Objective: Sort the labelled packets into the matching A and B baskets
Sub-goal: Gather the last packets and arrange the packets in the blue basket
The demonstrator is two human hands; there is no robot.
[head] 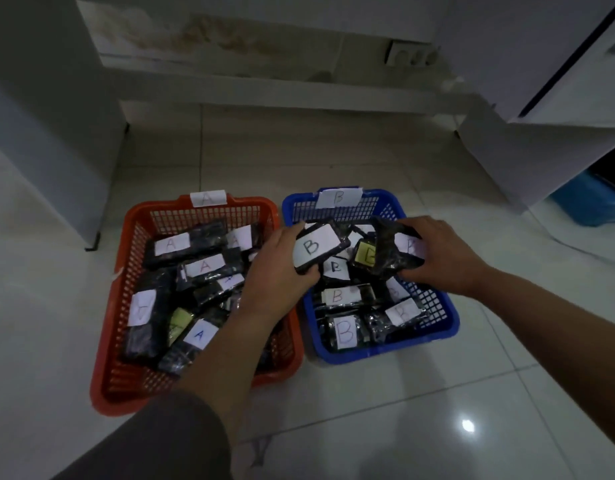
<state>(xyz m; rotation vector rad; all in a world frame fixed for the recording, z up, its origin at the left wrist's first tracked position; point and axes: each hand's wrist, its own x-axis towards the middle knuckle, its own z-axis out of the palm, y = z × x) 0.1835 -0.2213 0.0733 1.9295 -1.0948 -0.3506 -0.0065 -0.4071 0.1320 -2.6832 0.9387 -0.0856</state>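
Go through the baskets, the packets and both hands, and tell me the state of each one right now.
Red basket: on the floor, tagged A, holding A packets.
Blue basket: on the floor beside it, tagged B, holding B packets.
Left hand: over the blue basket, gripping a B packet.
Right hand: over the blue basket, gripping a dark packet with a faint label.

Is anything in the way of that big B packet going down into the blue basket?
Nothing visible blocks it. The left hand holds the black packet with the white B label right over the open blue plastic basket. Below lie only other B packets, so it would land on that pile.
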